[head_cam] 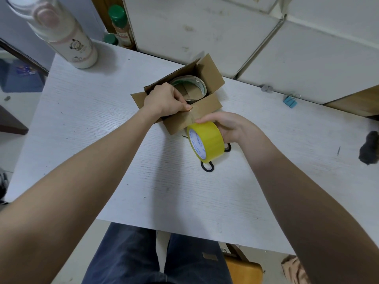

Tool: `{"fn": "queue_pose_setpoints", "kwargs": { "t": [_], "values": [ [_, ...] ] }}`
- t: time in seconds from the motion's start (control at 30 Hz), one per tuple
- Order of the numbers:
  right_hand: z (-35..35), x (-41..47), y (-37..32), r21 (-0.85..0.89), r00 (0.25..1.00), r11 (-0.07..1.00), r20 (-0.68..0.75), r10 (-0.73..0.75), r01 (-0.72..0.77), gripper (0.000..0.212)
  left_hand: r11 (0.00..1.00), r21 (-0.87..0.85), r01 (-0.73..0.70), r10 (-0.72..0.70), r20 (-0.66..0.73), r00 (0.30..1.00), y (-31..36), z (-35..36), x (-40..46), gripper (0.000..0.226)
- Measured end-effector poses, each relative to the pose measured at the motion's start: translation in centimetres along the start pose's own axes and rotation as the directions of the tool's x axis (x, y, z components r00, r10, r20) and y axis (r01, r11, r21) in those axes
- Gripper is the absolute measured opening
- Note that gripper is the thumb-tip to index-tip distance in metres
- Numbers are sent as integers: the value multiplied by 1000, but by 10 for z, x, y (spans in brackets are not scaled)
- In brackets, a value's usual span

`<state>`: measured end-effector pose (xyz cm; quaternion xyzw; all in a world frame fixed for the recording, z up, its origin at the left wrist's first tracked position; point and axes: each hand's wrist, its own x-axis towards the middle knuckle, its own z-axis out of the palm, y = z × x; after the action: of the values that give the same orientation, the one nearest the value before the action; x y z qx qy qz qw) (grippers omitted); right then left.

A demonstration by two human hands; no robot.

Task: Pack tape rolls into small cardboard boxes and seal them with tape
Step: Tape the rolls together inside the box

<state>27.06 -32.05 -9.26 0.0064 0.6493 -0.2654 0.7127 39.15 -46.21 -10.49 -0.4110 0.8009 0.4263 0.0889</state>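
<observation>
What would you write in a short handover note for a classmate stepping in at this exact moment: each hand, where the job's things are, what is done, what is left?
Left hand: pinches the tape end against the near flap of the cardboard box.
Right hand: grips the yellow tape roll, held just in front of the box.
Box: on the white table, flaps open, a clear tape roll inside.
Scissors: on the table under the yellow roll, mostly hidden.
Done: roll packed, tape started on one flap.
Left: fold the flaps shut, run tape across, cut it.
</observation>
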Motion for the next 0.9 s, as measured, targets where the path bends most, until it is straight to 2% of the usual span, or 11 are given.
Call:
{"fn": "queue_pose_setpoints", "kwargs": {
  "t": [0.43, 0.53, 0.6, 0.7, 0.8, 0.9],
  "values": [
    [9, 2, -4, 96, 990, 989, -99, -104, 113, 28, 999, -13, 49, -48, 49, 998, 2, -3, 4, 23],
    [13, 2, -4, 111, 983, 986, -149, -105, 123, 21, 999, -4, 48, -48, 5, 999, 0, 2, 2, 22],
    [17, 3, -4, 89, 976, 986, -182, -122, 140, 25, 999, 36, 37, -35, -55, 998, -1, 9, -3, 21],
    [24, 2, -7, 63, 959, 984, -242, -149, 169, 12, 997, 72, 14, -6, -118, 993, -2, 17, -9, 18],
    [28, 3, -9, 10, 934, 985, -318, -161, 173, 17, 998, 70, 0, 9, -121, 993, -3, 18, -12, 17],
    [31, 3, -11, -1, 931, 986, -328, -159, 168, 16, 998, 56, -17, 23, -122, 992, -2, 19, -15, 16]
  ]
}}
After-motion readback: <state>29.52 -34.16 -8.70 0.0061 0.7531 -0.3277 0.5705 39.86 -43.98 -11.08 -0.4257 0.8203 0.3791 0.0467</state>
